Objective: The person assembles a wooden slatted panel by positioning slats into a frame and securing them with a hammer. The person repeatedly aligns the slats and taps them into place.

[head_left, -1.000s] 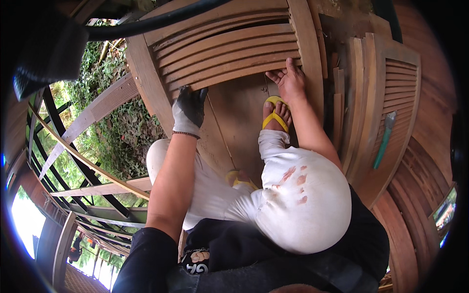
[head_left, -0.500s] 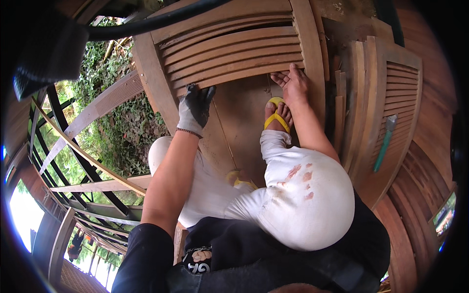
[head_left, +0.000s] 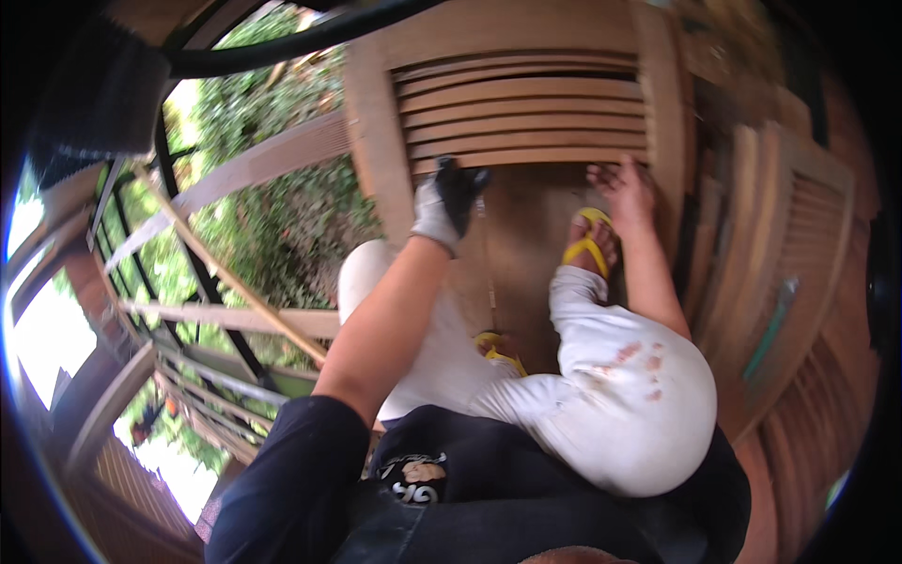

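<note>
A wooden louvred shutter panel (head_left: 526, 103) stands in front of me on a plank floor (head_left: 526, 254). My left hand (head_left: 449, 199), in a grey and black glove, presses with curled fingers on the panel's lower left corner; whether it holds anything is hidden. My bare right hand (head_left: 622, 188) rests with spread fingers against the panel's bottom rail at the right. I am crouched in white stained trousers (head_left: 629, 404). One yellow sandal (head_left: 587, 242) sits just below my right hand. The other sandal (head_left: 498, 350) lies nearer my body.
More louvred wooden panels (head_left: 799, 244) lean stacked at the right, with a green-handled tool (head_left: 775, 324) lying on them. A wooden and metal railing (head_left: 188, 301) runs along the left over green foliage. A black hose (head_left: 282, 52) arcs across the top.
My view has swung, so the panel and both hands sit further right in the picture. Both hands stay at the panel's lower edge; the gloved left hand has crept slightly toward the right one.
</note>
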Available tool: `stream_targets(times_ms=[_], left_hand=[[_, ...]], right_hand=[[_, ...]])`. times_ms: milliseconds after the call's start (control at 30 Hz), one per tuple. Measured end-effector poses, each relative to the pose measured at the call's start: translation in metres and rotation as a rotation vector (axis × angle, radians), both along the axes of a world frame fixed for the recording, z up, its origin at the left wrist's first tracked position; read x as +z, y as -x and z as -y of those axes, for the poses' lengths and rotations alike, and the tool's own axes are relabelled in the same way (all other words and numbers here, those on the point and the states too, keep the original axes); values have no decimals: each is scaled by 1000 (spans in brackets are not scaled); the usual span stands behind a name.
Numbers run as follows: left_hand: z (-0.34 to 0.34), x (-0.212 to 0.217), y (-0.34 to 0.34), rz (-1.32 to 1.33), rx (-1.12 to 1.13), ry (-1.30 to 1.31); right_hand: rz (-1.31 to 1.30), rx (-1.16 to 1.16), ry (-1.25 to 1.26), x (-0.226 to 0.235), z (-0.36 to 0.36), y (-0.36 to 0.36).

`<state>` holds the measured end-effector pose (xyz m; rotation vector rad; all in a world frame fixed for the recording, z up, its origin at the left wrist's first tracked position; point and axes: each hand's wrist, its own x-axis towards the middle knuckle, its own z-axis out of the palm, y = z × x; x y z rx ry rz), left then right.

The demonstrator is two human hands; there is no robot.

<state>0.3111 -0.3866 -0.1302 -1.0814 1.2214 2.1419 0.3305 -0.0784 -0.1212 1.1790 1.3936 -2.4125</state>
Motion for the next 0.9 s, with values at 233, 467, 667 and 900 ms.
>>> stream_targets(times_ms=[233, 467, 667, 900], left_hand=[[-23, 41, -8, 73, -429, -232], [-57, 88, -32, -193, -844, -25], [-165, 313, -26, -821, -1183, -453], [-158, 363, -49, -765, -1043, -991]], right_hand=[[75, 164, -1037, 69, -72, -78], [334, 471, -1672, 32, -154, -177], [403, 519, -1580, 15, -174, -206], [99, 313, -1765, 78, -144, -169]])
